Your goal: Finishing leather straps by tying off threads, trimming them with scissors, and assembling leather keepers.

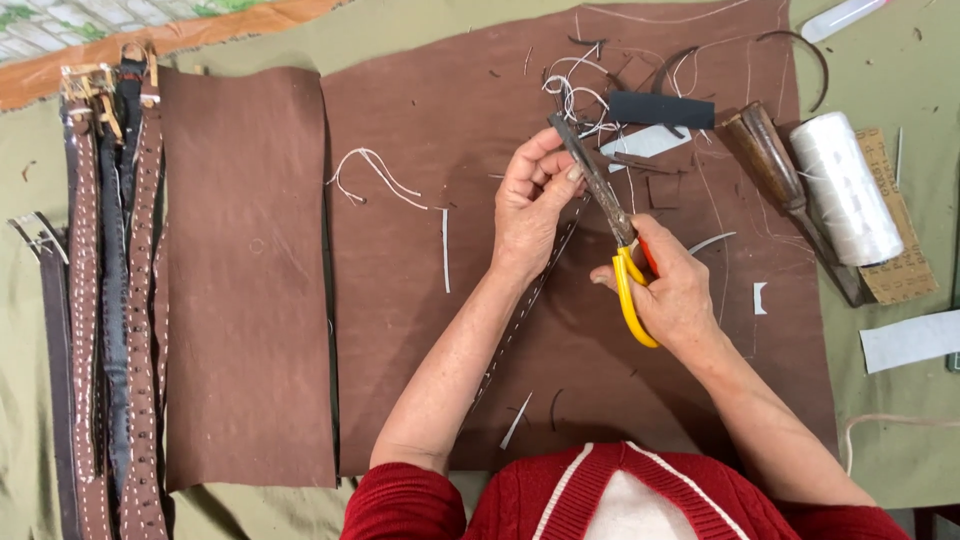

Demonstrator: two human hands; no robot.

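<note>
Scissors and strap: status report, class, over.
Right hand closed on yellow-handled scissors. Left hand pinching stitched strap at blades. Loose threads nearby.

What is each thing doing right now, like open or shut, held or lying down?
Scissors: blades shut, held in the right hand.
Stitched strap: pinched at its top end by the left hand.
Thread spool: lying on its side, full.
Awl: lying flat, untouched.
Belts: laid out straight, side by side.
Brown leather sheet: spread flat.
Loose thread: lying in a loop on the leather.
</note>
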